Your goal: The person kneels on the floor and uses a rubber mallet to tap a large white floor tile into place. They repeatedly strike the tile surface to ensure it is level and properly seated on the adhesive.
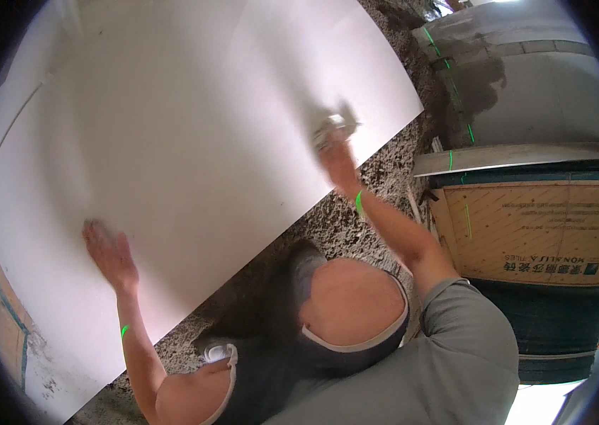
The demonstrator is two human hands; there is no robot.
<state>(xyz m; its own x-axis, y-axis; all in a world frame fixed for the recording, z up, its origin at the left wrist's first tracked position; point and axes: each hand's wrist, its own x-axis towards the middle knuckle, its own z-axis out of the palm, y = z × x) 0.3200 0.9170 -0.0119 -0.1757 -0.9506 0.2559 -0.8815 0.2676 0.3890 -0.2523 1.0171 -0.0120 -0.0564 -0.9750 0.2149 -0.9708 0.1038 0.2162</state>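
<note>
A large, smooth white tile point(193, 142) lies before me over rough, crumbly mortar. My left hand point(111, 255) rests on the tile's left part, palm down with the fingers stretched out. Near the tile's right edge, my right hand point(339, 161) is closed around a small grey-white object point(332, 127) at the tile's surface. Motion blurs that object, so its kind cannot be made out. Short streaks of green light fall across both my forearms.
Rough grey mortar point(342, 216) borders the tile's near edge. On the right stand a brown cardboard tile box point(526, 234) on a dark green stack point(561, 329) and a long pale board point(512, 157). A broken green light line crosses the grey, damp-stained surface point(526, 85).
</note>
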